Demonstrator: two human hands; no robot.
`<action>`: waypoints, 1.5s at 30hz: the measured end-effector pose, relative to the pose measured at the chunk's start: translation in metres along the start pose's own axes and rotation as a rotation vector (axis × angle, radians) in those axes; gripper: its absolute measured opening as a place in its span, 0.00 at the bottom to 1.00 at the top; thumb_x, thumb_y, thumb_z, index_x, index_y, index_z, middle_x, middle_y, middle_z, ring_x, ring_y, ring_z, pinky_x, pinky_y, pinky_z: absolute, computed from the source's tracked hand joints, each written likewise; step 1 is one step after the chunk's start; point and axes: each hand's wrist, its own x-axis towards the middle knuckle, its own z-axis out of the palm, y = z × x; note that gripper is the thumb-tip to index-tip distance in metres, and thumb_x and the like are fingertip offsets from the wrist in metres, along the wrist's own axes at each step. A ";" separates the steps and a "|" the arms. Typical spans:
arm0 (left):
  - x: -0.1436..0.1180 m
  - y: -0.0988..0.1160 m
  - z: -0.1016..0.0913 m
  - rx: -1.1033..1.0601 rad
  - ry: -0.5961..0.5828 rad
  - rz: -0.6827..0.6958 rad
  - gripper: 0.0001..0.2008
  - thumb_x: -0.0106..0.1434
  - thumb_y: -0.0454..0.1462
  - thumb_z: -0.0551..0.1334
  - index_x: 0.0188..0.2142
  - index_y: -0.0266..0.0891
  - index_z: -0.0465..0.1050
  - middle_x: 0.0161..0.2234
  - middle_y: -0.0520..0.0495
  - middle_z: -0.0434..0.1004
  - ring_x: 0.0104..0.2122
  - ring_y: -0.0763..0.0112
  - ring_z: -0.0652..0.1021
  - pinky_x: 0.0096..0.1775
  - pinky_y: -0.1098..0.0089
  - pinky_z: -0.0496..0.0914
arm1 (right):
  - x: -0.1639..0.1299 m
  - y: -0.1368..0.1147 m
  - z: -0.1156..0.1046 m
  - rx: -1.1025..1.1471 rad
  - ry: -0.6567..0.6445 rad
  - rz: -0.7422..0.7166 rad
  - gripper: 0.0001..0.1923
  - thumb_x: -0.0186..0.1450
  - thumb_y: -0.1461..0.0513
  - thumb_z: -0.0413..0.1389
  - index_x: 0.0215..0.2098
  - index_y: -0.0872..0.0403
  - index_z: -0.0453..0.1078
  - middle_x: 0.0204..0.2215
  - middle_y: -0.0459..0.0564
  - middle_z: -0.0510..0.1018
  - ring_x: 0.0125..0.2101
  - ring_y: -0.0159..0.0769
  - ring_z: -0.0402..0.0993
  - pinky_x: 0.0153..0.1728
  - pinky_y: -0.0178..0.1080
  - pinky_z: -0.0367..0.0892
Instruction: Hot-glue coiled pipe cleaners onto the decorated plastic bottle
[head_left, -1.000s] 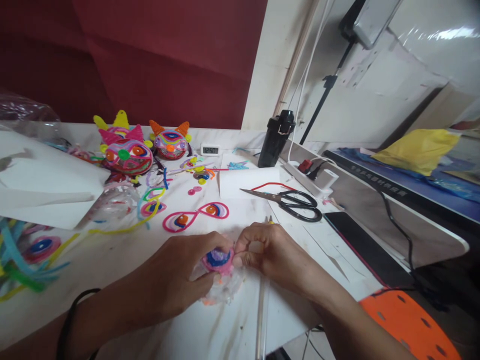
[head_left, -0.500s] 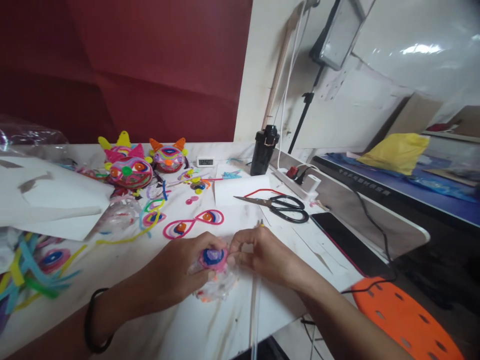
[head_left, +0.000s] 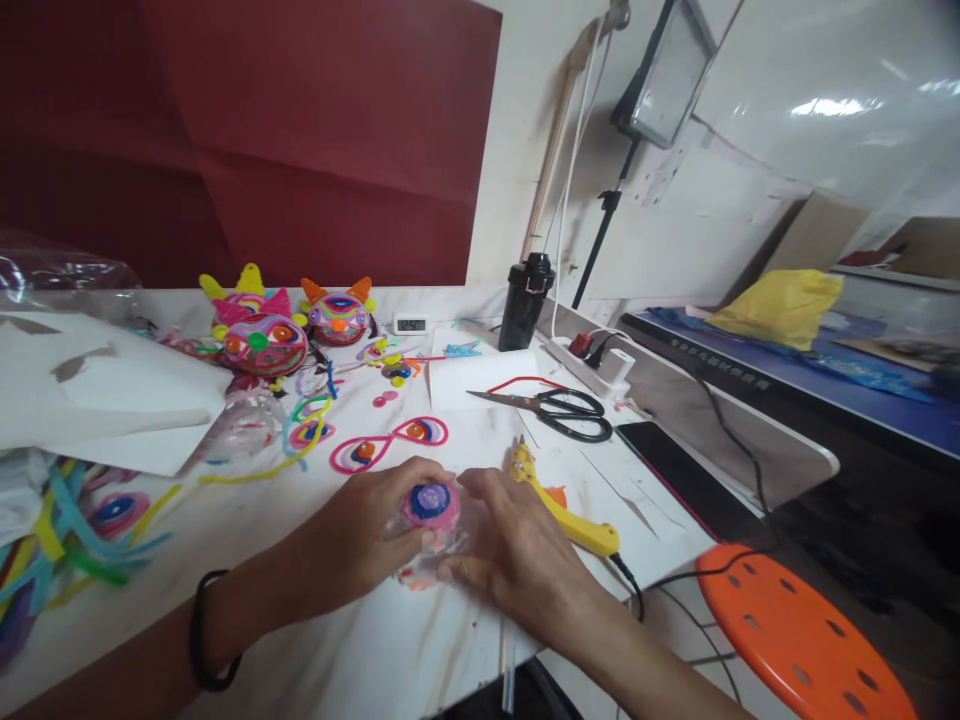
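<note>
Pink-blue coiled disc [head_left: 431, 502] atop clear plastic piece [head_left: 435, 545].

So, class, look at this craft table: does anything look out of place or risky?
The yellow glue gun lies flat on the white table, nozzle beside the right hand, its cord trailing over the edge. The scissors lie open. Pipe cleaners are scattered at the left.

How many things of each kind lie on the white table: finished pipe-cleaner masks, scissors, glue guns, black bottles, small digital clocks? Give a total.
Finished pipe-cleaner masks: 2
Scissors: 1
Glue gun: 1
Black bottle: 1
Small digital clock: 1
Total: 6
</note>
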 end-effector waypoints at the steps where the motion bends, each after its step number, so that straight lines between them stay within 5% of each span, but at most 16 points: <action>1: 0.000 0.001 0.000 0.005 0.002 -0.009 0.19 0.61 0.32 0.59 0.51 0.48 0.72 0.48 0.54 0.82 0.51 0.62 0.80 0.46 0.69 0.74 | 0.001 0.001 -0.002 -0.008 -0.007 -0.002 0.33 0.58 0.62 0.74 0.56 0.61 0.68 0.50 0.66 0.80 0.51 0.59 0.76 0.51 0.59 0.70; 13: 0.001 0.005 -0.004 0.178 0.064 -0.031 0.24 0.58 0.33 0.56 0.55 0.42 0.71 0.56 0.45 0.80 0.56 0.58 0.79 0.57 0.61 0.73 | 0.011 0.009 -0.018 -0.064 -0.026 -0.075 0.24 0.63 0.72 0.64 0.57 0.62 0.70 0.50 0.65 0.81 0.53 0.58 0.75 0.55 0.60 0.68; 20: 0.003 -0.003 -0.013 0.113 0.033 -0.102 0.27 0.58 0.35 0.57 0.58 0.40 0.70 0.58 0.45 0.78 0.59 0.59 0.77 0.60 0.62 0.72 | 0.002 0.007 -0.001 -0.001 0.076 -0.065 0.27 0.63 0.60 0.70 0.57 0.62 0.72 0.54 0.67 0.80 0.53 0.62 0.75 0.54 0.63 0.70; 28: 0.001 -0.014 -0.017 0.076 -0.108 -0.182 0.36 0.58 0.38 0.63 0.67 0.42 0.62 0.67 0.42 0.69 0.66 0.50 0.69 0.66 0.49 0.62 | 0.000 0.011 0.011 -0.051 0.112 -0.101 0.32 0.62 0.56 0.71 0.58 0.64 0.71 0.52 0.68 0.79 0.50 0.64 0.75 0.52 0.66 0.70; 39: -0.001 -0.003 -0.007 0.282 0.007 -0.133 0.34 0.54 0.35 0.67 0.62 0.38 0.68 0.61 0.34 0.72 0.62 0.42 0.71 0.63 0.45 0.67 | 0.017 0.019 -0.015 -0.134 0.016 -0.200 0.23 0.59 0.76 0.61 0.51 0.56 0.77 0.46 0.54 0.83 0.48 0.52 0.77 0.51 0.54 0.72; 45: -0.002 -0.009 -0.004 0.243 -0.047 -0.045 0.36 0.57 0.33 0.65 0.65 0.37 0.64 0.68 0.32 0.62 0.68 0.46 0.64 0.67 0.45 0.61 | -0.007 0.052 -0.027 -0.236 0.146 -0.176 0.23 0.64 0.75 0.50 0.56 0.63 0.73 0.52 0.67 0.81 0.51 0.60 0.76 0.49 0.64 0.72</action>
